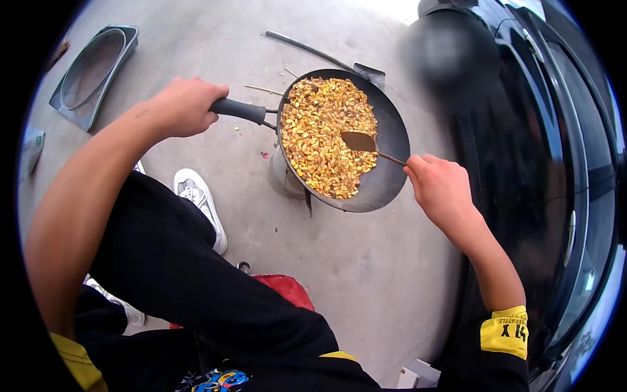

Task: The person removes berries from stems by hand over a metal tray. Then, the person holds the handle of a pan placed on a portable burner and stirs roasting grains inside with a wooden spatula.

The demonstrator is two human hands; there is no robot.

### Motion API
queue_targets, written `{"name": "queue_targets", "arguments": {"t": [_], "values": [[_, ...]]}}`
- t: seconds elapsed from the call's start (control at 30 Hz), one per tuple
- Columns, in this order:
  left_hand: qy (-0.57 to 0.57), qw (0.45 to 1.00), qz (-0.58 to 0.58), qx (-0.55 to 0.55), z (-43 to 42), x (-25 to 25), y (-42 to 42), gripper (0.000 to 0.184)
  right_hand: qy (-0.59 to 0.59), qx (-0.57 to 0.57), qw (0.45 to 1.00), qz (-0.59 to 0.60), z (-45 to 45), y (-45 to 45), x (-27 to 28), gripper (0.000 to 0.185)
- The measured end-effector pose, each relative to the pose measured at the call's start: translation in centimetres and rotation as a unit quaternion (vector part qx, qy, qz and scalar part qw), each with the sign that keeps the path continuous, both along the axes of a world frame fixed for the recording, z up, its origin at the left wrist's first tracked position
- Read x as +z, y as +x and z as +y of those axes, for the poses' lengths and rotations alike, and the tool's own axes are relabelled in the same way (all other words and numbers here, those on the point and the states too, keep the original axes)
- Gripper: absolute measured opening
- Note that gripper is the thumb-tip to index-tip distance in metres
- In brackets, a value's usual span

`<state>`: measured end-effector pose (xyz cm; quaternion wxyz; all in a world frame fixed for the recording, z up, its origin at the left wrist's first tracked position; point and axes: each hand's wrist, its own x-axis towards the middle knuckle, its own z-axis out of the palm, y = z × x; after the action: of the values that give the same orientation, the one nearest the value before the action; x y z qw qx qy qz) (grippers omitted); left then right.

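Note:
A dark wok full of yellow and brown corn kernels sits on a round metal stove. My left hand is closed around the wok's black handle. On the right, my right hand grips the thin handle of a spatula. The spatula's flat brown blade rests on the kernels near the wok's middle. The kernels lie mostly on the left side of the wok, and its dark inner surface shows on the right.
A black car stands along the right side. A long-handled shovel lies behind the wok, near thin sticks. At the upper left is a tray with a sieve. Something red is beside my legs.

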<state>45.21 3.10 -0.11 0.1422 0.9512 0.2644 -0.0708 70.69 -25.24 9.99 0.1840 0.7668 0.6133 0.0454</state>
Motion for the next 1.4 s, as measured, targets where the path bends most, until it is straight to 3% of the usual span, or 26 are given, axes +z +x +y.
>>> {"name": "queue_targets", "arguments": {"t": [0.17,0.23,0.27,0.33,0.5,0.6,0.77,0.87,0.93,1.03,1.13,1.2,1.33,1.4], "values": [[-0.008,1.000,0.018,0.001,-0.1,0.3,0.0,0.016,0.073,0.047,0.992,-0.087,5.4,4.8,-2.0,0.009],[0.018,1.000,0.006,-0.008,0.1,-0.2,-0.1,0.016,0.084,0.134,0.978,-0.135,7.8,6.7,-3.8,0.005],[0.019,1.000,0.004,-0.003,0.2,-0.4,-0.2,0.016,0.086,0.138,0.977,-0.136,8.9,7.2,-4.7,0.005],[0.025,0.999,-0.022,-0.014,0.0,-0.7,-0.4,0.016,0.082,0.249,0.958,-0.112,10.6,7.0,-6.0,0.004],[0.016,1.000,-0.006,-0.008,-0.2,0.0,0.0,0.015,-0.034,0.387,0.919,-0.071,8.7,6.8,-5.9,0.011],[0.012,1.000,0.003,0.010,-0.2,-0.3,-0.2,0.016,-0.096,0.363,0.924,-0.075,5.9,6.0,-5.3,0.010],[0.000,1.000,0.016,0.014,-0.2,0.1,-0.1,0.016,-0.017,0.256,0.964,-0.075,6.2,7.0,-2.2,0.008],[-0.005,1.000,0.015,0.000,0.0,0.0,0.1,0.017,0.047,0.309,0.946,-0.090,9.3,6.6,-3.9,0.009],[-0.001,1.000,0.015,0.002,0.1,0.0,0.2,0.018,0.024,0.385,0.919,-0.079,9.7,5.3,-5.8,0.010],[-0.006,1.000,0.021,0.010,-0.1,0.1,-0.2,0.018,-0.032,0.361,0.930,-0.052,7.2,5.4,-5.3,0.011],[-0.011,1.000,0.021,0.015,0.1,0.3,0.2,0.018,-0.070,0.283,0.957,0.001,5.5,6.6,-2.4,0.007],[-0.022,0.999,0.027,0.022,0.1,-0.1,-0.1,0.018,0.009,0.202,0.979,0.026,5.2,7.5,-0.4,0.009],[-0.017,0.999,0.028,0.013,0.2,0.0,0.1,0.019,-0.012,0.131,0.991,-0.037,6.0,11.7,-0.7,0.020],[-0.013,0.999,0.030,0.014,0.1,-0.1,0.0,0.019,-0.014,0.056,0.990,-0.125,6.4,12.5,-2.2,0.023]]}}
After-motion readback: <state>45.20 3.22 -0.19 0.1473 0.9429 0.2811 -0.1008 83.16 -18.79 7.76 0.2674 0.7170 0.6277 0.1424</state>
